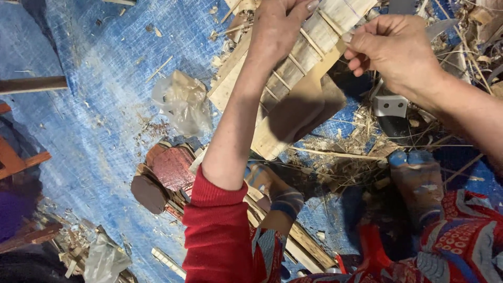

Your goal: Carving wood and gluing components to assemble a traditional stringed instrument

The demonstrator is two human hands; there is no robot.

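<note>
Left hand (275, 29) clenched over the upper face of a slatted bamboo panel (298, 68), fingers wrapped across the slats near its far end. Right hand (393, 50) pinches a thin bamboo strip (335, 55) between thumb and forefinger at the panel's right edge; the remaining fingers are curled in. The panel is held off the floor, tilted, its lower end hanging above the person's socked feet (419, 178) and a litter of bamboo shavings (346, 157).

Surroundings: blue tarpaulin (105, 105) covers the floor; a crumpled clear plastic bag (183, 102) lies left of the panel; a reddish wooden block (170, 170) sits just beside the left forearm. A dark blade-like tool (395, 112) with a pale fitting lies below the right wrist, partly hidden in debris.

Risks, as judged:
- Strip edges look raw; a slip of the right-hand pinch could drive a splinter into the fingertips.
- Panel is steadied by one hand only; if that grip loosens, the lower end drops onto the feet.
- The tool lies near the right wrist; lowering the hand blindly risks contact with its edge.
- Loose shavings underfoot could snag the socks.
</note>
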